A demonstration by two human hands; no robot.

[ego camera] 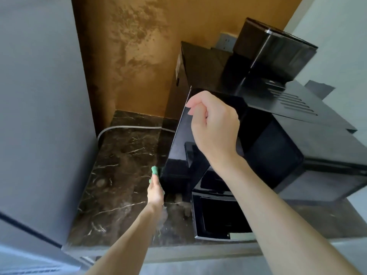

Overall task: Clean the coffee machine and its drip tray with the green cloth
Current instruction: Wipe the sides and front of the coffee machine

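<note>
At 9 o'clock stands a tall grey cabinet [39,116], with a grey cable [127,127] curving from behind it across the dark marble counter [119,155]. Toward 7 o'clock the left hand [155,190] holds the green cloth [155,170] against the lower left side of the coffee machine [288,153]. The cloth shows past the fingertips and on both sides of the fingers, but blur hides how far they curl.

At 6 o'clock the drip tray [196,215] sits pulled out in front of the machine. It has a rear compartment and a deeper front one, and both show only glossy black walls.

Near the centre, the right hand [215,124] is raised with its fingers curled and the tips of the index finger and thumb at the machine's top left edge. I cannot tell whether they pinch that edge.

At 1 o'clock a dark tinted hopper [278,54] stands on the machine, too dark to show any contents. A wall socket [227,41] is just left of it.
</note>
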